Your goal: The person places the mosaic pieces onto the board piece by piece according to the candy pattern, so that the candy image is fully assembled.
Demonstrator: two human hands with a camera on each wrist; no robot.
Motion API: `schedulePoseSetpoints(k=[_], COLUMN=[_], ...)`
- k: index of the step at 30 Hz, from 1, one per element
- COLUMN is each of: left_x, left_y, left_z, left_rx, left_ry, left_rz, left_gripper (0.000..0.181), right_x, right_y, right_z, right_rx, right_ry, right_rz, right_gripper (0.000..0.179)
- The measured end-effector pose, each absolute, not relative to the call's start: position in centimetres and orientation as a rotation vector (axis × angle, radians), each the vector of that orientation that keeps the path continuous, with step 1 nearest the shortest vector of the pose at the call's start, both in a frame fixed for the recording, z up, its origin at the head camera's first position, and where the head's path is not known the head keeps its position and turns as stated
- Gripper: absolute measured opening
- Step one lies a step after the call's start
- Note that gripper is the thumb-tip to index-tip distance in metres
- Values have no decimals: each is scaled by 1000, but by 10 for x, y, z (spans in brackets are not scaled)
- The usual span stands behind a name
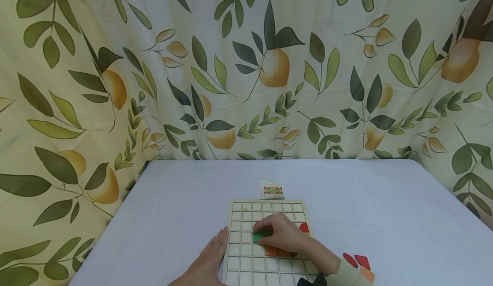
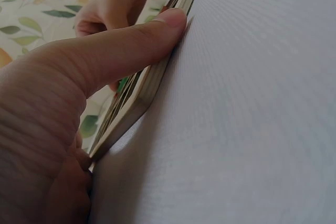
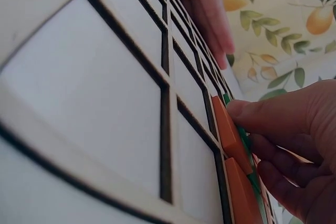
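My right hand [image 1: 283, 234] is over the wooden grid board [image 1: 240, 263], its thumb and curled index finger pinching a green tile [image 1: 257, 237] in a cell near the middle. Orange tiles [image 1: 271, 251] sit in the row just nearer to me, partly under this hand; the right wrist view shows two of them side by side. A red piece [image 1: 304, 227] lies in a cell at the board's right side. My left hand [image 1: 209, 260] rests along the board's left edge with fingers straight. In the left wrist view, the left thumb [image 2: 170, 18] lies on the board's rim.
Behind the board is a small card [image 1: 272, 190] printed with a coloured grid pattern. To the right of the board lie a red oval [image 1: 349, 260], a red angular piece [image 1: 362, 260] and an orange piece [image 1: 367, 274] on the white tablecloth [image 1: 385, 217]. A leaf-patterned curtain [image 1: 246, 119] hangs behind.
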State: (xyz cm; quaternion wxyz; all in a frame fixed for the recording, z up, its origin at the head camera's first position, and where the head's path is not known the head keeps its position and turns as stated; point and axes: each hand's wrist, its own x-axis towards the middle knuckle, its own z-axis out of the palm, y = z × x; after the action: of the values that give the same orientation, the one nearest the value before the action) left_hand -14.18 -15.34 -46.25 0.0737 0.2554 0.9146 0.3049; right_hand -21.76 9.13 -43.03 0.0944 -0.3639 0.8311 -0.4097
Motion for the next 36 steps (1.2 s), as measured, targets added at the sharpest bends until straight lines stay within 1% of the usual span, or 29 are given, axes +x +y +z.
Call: schedulePoseSetpoints(k=[7,13,22,27,31,36], left_x=[-143,-142,-141,-141,-141,-139], left_y=[-153,-153,-154,-157,-157,-155], left_z=[-463,-463,-464,-466,-466,-465], left_rx=[759,771,804,854,818,794], left_ry=[2745,2733,2742,2771,2765,2745], left_rz=[904,935,950,957,968,970], left_gripper=[130,130,128,127,128,129], right_x=[-216,-216,-208,-204,-200,-192], right_y=[91,99,133,152,163,177], right_z=[-431,-430,-426,-427,-428,-425], right_rx=[-1057,-1042,-958,-980,-988,-912], right_ry=[2470,2445,2525,2568,2639,2683], right_rz=[-1216,-1307,-1288,-1232,-1161,-1161], right_gripper=[23,23,24,22,19,19])
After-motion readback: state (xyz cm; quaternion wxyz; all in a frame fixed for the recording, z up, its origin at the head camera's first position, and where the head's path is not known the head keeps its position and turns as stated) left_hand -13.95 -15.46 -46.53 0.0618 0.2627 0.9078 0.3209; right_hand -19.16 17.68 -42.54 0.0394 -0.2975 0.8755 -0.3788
